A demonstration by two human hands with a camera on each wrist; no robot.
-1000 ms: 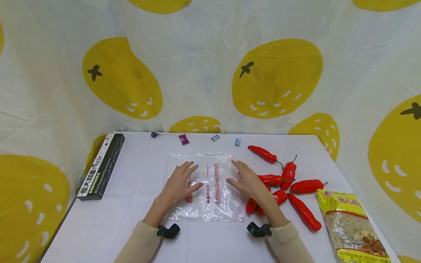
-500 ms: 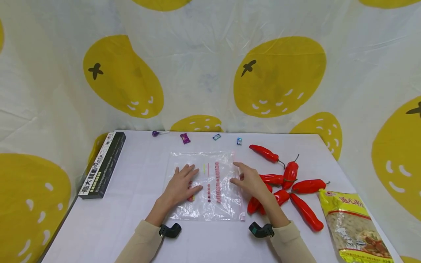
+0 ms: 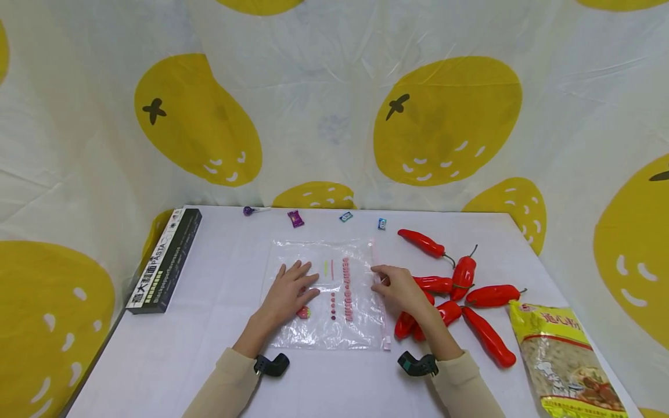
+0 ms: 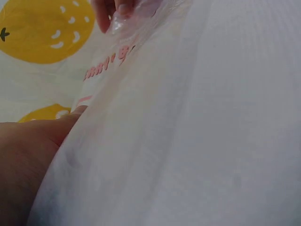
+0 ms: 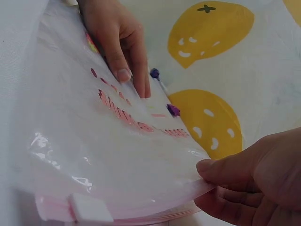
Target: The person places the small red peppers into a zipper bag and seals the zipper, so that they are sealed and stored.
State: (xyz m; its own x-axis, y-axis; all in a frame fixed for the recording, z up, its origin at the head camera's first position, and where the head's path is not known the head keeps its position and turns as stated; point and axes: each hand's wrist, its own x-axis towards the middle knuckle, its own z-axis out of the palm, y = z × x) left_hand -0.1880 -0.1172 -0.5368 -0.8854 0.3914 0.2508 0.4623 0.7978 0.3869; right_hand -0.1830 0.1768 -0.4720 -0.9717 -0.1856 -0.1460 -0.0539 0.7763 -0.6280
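A clear plastic slider zip bag (image 3: 313, 339) printed in red and pink lies flat on the white table. Its pink zip edge (image 5: 155, 207) is on the right side, with a white slider (image 5: 89, 208) at the near corner. My left hand (image 3: 284, 295) rests on the bag's left part with its fingers spread, partly covering the print. At the right edge, my right hand (image 3: 399, 287) pinches the bag between thumb and fingers, as the right wrist view shows closely. In the left wrist view the bag's film rises toward the right-hand fingers (image 4: 124, 8).
Several red peppers (image 3: 488, 337) lie right of the bag, some beneath my right forearm. A yellow pasta bag (image 3: 569, 360) sits at the right edge. A black pasta box (image 3: 164, 261) stands left. Along the back are a lollipop (image 3: 248, 211) and small wrapped candies (image 3: 295, 219).
My left hand has come down onto the bag. The right hand's fingers have closed from spread to pinching the bag's right edge.
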